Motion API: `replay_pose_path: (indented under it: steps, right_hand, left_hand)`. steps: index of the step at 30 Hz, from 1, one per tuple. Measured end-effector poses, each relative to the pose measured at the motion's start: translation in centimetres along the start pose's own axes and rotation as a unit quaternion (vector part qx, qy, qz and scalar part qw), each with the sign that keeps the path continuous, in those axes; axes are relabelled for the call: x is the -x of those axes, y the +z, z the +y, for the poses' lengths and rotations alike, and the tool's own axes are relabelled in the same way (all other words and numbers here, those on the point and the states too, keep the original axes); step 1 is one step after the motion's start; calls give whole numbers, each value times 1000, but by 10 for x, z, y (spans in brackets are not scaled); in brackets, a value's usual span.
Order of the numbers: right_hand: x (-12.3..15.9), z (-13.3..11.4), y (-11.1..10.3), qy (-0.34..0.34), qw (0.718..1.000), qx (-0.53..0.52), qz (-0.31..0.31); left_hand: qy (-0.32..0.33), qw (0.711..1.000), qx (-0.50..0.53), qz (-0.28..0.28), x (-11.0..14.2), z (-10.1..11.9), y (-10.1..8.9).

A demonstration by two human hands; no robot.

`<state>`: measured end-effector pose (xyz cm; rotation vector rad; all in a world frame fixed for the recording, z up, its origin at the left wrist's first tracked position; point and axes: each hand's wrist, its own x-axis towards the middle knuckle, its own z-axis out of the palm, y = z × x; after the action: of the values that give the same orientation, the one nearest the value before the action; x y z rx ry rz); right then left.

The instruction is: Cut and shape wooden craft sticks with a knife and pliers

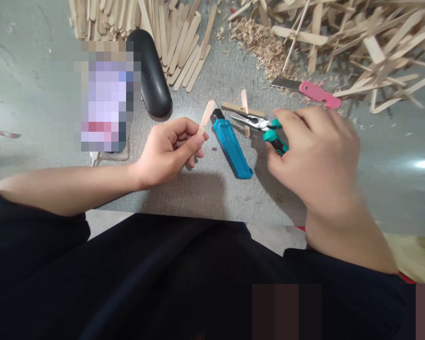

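wooden stick: pale, flat, round-tipped, lower end hidden; pinched between thumb and fingers of left hand, beside blue cutter. pliers: green-handled, grip marking part-covered, unreadable; right hand half-curled about handles, hold uncertain. phone: pixelated.

Around box cutter on table: pliers right, case behind left, knife behind right, shavings farther behind.
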<state>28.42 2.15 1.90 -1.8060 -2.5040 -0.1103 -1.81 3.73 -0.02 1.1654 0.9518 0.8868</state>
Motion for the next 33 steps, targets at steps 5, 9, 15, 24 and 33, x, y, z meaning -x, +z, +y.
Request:
replay_pose_path:
  steps: [5,9,15,24,33]
  right_hand:
    - [0,2,0,-31,999,35,5]
    - [0,2,-1,-27,998,59,16]
    - [2,-6,-6,-39,984,-154,78]
    - [8,-31,-9,-56,946,-318,42]
    - [8,-28,-7,-49,946,-318,22]
  left_hand:
    - [3,1000,1,-6,0,0,-1]
    - [3,1000,-6,-11,0,0,-1]
    - [7,1000,-5,-9,1,0,0]
    - [23,998,-24,-49,3,-1,-3]
    - [23,999,-12,-45,5,-1,-2]
